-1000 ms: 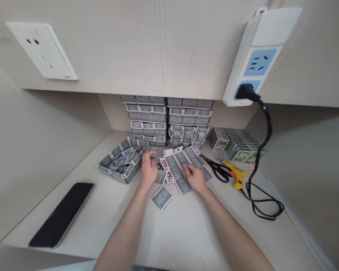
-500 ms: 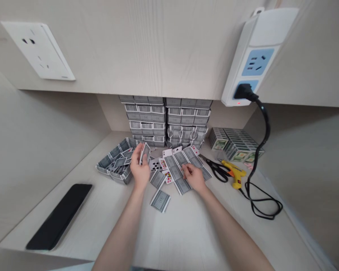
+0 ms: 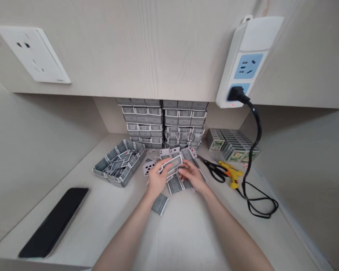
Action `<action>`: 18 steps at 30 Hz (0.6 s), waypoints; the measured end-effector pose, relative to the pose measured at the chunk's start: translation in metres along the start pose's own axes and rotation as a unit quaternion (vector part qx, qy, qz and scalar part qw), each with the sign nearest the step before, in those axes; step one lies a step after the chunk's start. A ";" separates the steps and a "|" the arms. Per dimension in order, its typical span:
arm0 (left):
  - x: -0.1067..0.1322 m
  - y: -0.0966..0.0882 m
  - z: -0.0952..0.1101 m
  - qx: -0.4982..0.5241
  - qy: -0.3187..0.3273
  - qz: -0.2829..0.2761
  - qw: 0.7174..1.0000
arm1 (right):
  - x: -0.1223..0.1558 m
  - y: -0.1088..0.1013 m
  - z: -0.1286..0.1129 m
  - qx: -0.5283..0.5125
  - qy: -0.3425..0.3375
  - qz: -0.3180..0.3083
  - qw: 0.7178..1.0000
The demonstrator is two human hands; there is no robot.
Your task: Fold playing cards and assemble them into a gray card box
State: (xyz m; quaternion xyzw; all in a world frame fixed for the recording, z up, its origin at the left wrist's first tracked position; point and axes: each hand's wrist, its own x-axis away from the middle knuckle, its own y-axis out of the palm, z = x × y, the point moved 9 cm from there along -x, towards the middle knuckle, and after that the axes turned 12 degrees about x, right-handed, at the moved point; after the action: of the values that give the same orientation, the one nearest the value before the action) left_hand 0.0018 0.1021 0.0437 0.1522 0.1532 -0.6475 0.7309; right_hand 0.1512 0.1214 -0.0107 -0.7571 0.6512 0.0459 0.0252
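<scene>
My left hand (image 3: 157,178) grips a folded playing card (image 3: 173,164) with a grey patterned back, thumb in front. At the card's right end my right hand (image 3: 193,176) has its fingers closed around the edge; the fingertips are partly hidden. Under both hands lies a flat panel of joined playing cards (image 3: 175,185), its middle covered by the held card. An ace (image 3: 164,152) shows face up along its far side. A loose face-up card with black pips (image 3: 148,168) lies left of the panel. Nearer me rests a folded square card piece (image 3: 159,204).
Left stands a card-built basket (image 3: 122,182) with loose folded cards inside. Card-built boxes (image 3: 147,119) are stacked behind. Scissors (image 3: 218,172) and a yellow glue gun (image 3: 234,175) lie right, its cord rising to a power strip (image 3: 247,64). A black phone-like slab (image 3: 55,222) lies front left.
My left hand has moved right from beside the basket, bringing the folded card over the panel. My right hand has come up off the panel to the card's right end. The view has shifted slightly.
</scene>
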 end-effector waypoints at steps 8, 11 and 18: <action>-0.002 0.004 -0.026 0.024 -0.071 -0.005 0.997 | -0.002 -0.006 0.021 0.026 0.053 0.031 0.998; -0.004 0.006 -0.039 0.083 -0.109 -0.022 0.990 | -0.004 -0.016 0.024 -0.007 0.058 0.074 0.996; -0.005 0.008 -0.048 0.044 -0.107 -0.034 0.993 | -0.004 -0.023 0.020 -0.041 0.049 0.113 0.992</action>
State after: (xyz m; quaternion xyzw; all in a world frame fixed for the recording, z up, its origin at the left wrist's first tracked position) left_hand 0.0075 0.1280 0.0025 0.1094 0.0506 -0.6904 0.7133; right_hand 0.1730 0.1304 -0.0308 -0.6806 0.7304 0.0382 -0.0432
